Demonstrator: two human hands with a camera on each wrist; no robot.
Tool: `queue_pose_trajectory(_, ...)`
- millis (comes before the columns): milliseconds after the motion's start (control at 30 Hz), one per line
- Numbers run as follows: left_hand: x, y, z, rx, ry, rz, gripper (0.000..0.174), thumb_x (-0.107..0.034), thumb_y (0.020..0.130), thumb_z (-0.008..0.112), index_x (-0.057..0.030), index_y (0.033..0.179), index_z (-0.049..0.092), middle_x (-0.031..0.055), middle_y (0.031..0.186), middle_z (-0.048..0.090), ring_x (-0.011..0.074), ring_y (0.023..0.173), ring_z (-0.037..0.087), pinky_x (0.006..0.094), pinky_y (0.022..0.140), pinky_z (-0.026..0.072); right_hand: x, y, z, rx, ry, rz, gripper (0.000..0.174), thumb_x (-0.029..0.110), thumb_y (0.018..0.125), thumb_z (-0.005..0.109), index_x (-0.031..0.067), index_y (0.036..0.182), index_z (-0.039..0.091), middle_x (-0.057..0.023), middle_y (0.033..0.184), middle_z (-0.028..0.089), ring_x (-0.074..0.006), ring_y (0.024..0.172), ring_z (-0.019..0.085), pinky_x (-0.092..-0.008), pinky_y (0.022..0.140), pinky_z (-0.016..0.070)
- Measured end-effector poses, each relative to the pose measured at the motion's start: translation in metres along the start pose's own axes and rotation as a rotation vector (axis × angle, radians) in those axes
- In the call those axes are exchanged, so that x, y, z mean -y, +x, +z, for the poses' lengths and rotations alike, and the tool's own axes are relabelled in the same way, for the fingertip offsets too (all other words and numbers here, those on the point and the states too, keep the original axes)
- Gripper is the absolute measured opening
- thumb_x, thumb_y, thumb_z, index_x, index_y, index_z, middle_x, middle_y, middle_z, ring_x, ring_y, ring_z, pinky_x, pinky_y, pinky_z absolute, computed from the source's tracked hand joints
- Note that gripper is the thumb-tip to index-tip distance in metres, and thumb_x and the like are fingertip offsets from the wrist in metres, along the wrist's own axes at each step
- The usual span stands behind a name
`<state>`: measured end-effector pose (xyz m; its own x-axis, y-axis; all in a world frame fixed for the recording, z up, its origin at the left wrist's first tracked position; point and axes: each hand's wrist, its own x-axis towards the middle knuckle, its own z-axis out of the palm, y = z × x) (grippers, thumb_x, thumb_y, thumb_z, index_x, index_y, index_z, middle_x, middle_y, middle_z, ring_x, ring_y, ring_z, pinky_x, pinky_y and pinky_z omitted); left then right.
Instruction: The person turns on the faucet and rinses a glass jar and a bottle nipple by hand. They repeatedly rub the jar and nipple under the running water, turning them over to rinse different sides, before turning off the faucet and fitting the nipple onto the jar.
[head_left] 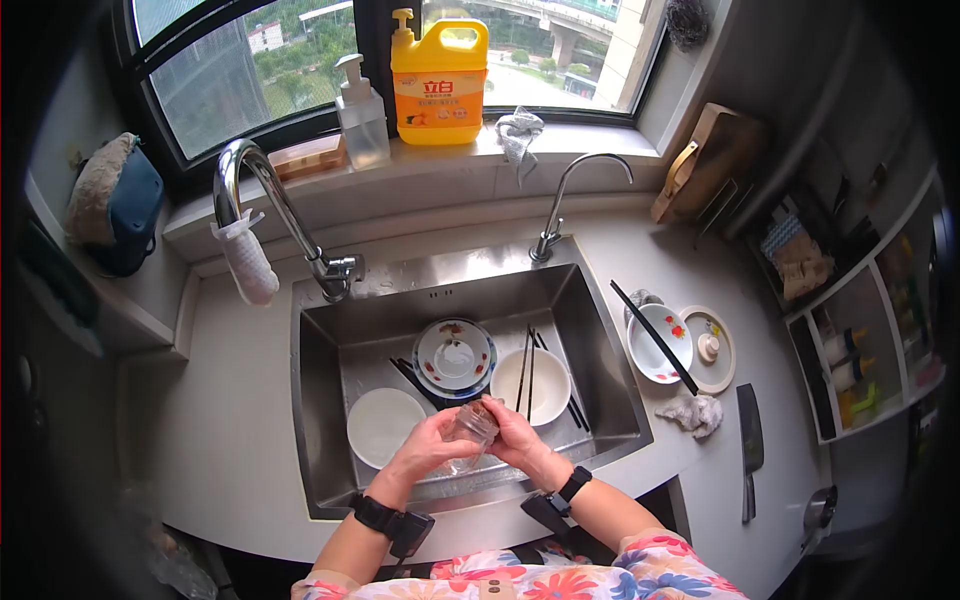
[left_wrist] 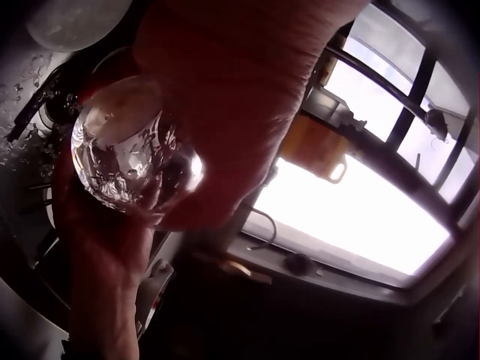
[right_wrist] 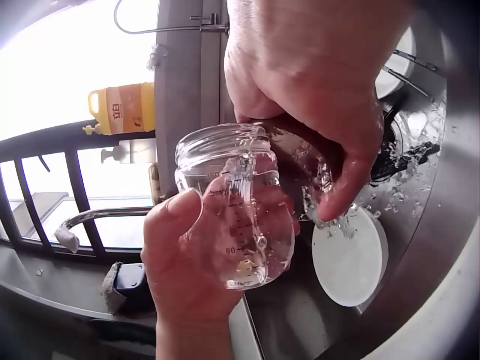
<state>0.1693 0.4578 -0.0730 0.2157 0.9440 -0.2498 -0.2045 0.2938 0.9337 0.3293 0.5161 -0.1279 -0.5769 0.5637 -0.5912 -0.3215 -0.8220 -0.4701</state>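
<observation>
Over the sink, my left hand (head_left: 428,447) grips a clear glass bottle (right_wrist: 238,217) with a threaded neck and printed measuring marks. It is tilted in the head view, its mouth toward my right hand (head_left: 520,438). Curled beside that mouth, the right hand holds a brownish, glossy, curved piece (right_wrist: 289,146) whose kind I cannot tell. Water splashes (right_wrist: 324,199) around the right fingertips. Below the hands, in the sink (head_left: 325,400), are a white bowl (head_left: 385,425), a stack of flowered bowls (head_left: 455,355) and a cream bowl (head_left: 553,385) with chopsticks (head_left: 526,365) across it.
A large faucet (head_left: 285,205) and a thin tap (head_left: 565,195) rise behind the sink. To the right are a flowered bowl (head_left: 650,345) with a dark stick across it, a lid (head_left: 722,365), a crumpled cloth (head_left: 693,414) and a cleaver (head_left: 748,435). A yellow jug (head_left: 440,95) stands on the sill.
</observation>
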Motion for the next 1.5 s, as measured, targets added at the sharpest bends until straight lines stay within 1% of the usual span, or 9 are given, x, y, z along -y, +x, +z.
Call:
queue_pose_trajectory(267, -0.058, -0.007, -0.001, 0.110, 1.068, -0.180, 0.065, -0.036, 0.057, 0.072, -0.0079, 0.114, 0.059, 0.0148, 0.098, 0.065, 0.0297, 0.088, 0.064, 0.0378, 0.078, 0.0501, -0.011, -0.001, -0.002, -0.022, -0.280, 0.265, 0.056, 0.061, 0.087, 0.049, 0.0158, 0.120, 0.054, -0.0047, 0.109, 0.059, -0.0239, 0.101, 0.057, -0.0479, 0.078, 0.0519)
queue_pose_trajectory(400, -0.071, -0.010, 0.009, 0.212, 1.345, -0.155, 0.067, -0.035, 0.057, 0.070, -0.0083, 0.117, 0.057, 0.0145, 0.091, 0.064, 0.0329, 0.088, 0.062, 0.0426, 0.076, 0.0491, -0.011, -0.006, -0.002, -0.018, -0.304, 0.325, 0.051, 0.055, 0.090, 0.048, 0.0145, 0.119, 0.054, -0.0056, 0.109, 0.059, -0.0239, 0.102, 0.057, -0.0501, 0.081, 0.0508)
queue_pose_trajectory(533, -0.075, -0.013, 0.012, 0.244, 1.410, -0.122, 0.067, -0.035, 0.056, 0.072, -0.0082, 0.115, 0.057, 0.0149, 0.088, 0.062, 0.0334, 0.086, 0.062, 0.0430, 0.074, 0.0489, -0.017, -0.003, -0.015, 0.083, -0.345, 0.293, 0.044, 0.049, 0.092, 0.048, 0.0139, 0.118, 0.054, -0.0048, 0.108, 0.059, -0.0193, 0.099, 0.059, -0.0459, 0.076, 0.0537)
queue_pose_trajectory(700, -0.072, -0.015, 0.011, 0.215, 1.519, -0.106, 0.061, -0.032, 0.056, 0.075, -0.0077, 0.109, 0.058, 0.0170, 0.091, 0.062, 0.0347, 0.087, 0.061, 0.0436, 0.074, 0.0485, -0.004, -0.020, 0.004, 0.041, -0.820, 0.188, 0.041, 0.047, 0.092, 0.048, 0.0102, 0.105, 0.060, -0.0030, 0.088, 0.066, -0.0122, 0.064, 0.063, -0.0270, 0.049, 0.0519)
queue_pose_trajectory(1000, -0.057, -0.020, 0.003, 0.186, 1.613, -0.085, 0.054, -0.030, 0.055, 0.075, -0.0051, 0.102, 0.060, 0.0171, 0.088, 0.062, 0.0341, 0.088, 0.061, 0.0439, 0.076, 0.0490, 0.011, -0.021, 0.003, 0.058, -1.046, 0.134, 0.041, 0.044, 0.089, 0.058, 0.0033, 0.092, 0.064, 0.0006, 0.067, 0.056, -0.0090, 0.052, 0.053, -0.0229, 0.044, 0.0454)
queue_pose_trajectory(1133, -0.048, -0.016, -0.006, 0.199, 1.652, -0.210, 0.053, -0.031, 0.056, 0.075, -0.0040, 0.100, 0.060, 0.0173, 0.087, 0.063, 0.0338, 0.089, 0.061, 0.0431, 0.078, 0.0494, 0.028, -0.030, 0.006, 0.136, -1.050, 0.196, 0.050, 0.042, 0.085, 0.065, 0.0029, 0.114, 0.054, -0.0014, 0.080, 0.058, -0.0096, 0.067, 0.056, -0.0256, 0.055, 0.0501)
queue_pose_trajectory(1167, -0.046, -0.016, -0.010, 0.186, 1.656, -0.253, 0.050, -0.029, 0.055, 0.075, -0.0043, 0.097, 0.062, 0.0171, 0.088, 0.064, 0.0330, 0.088, 0.062, 0.0419, 0.077, 0.0507, 0.031, -0.027, 0.002, 0.154, -1.020, 0.255, 0.057, 0.041, 0.084, 0.066, 0.0047, 0.123, 0.046, -0.0051, 0.096, 0.059, -0.0115, 0.082, 0.059, -0.0283, 0.063, 0.0531)
queue_pose_trajectory(1300, -0.046, -0.024, -0.019, 0.132, 1.650, -0.240, 0.049, -0.028, 0.055, 0.075, -0.0044, 0.096, 0.063, 0.0174, 0.090, 0.065, 0.0327, 0.087, 0.064, 0.0409, 0.076, 0.0519, 0.048, -0.040, -0.001, 0.234, -0.807, 0.224, 0.063, 0.040, 0.082, 0.069, 0.0103, 0.130, 0.041, -0.0086, 0.109, 0.058, -0.0164, 0.101, 0.058, -0.0329, 0.071, 0.0557)
queue_pose_trajectory(1500, -0.074, -0.040, -0.020, 0.060, 1.465, -0.180, 0.058, -0.029, 0.055, 0.075, -0.0036, 0.105, 0.061, 0.0185, 0.092, 0.066, 0.0327, 0.089, 0.063, 0.0391, 0.081, 0.0505, 0.063, -0.052, -0.003, 0.316, -0.803, 0.150, 0.062, 0.035, 0.081, 0.072, 0.0084, 0.128, 0.041, -0.0097, 0.107, 0.059, -0.0176, 0.099, 0.060, -0.0308, 0.071, 0.0555)
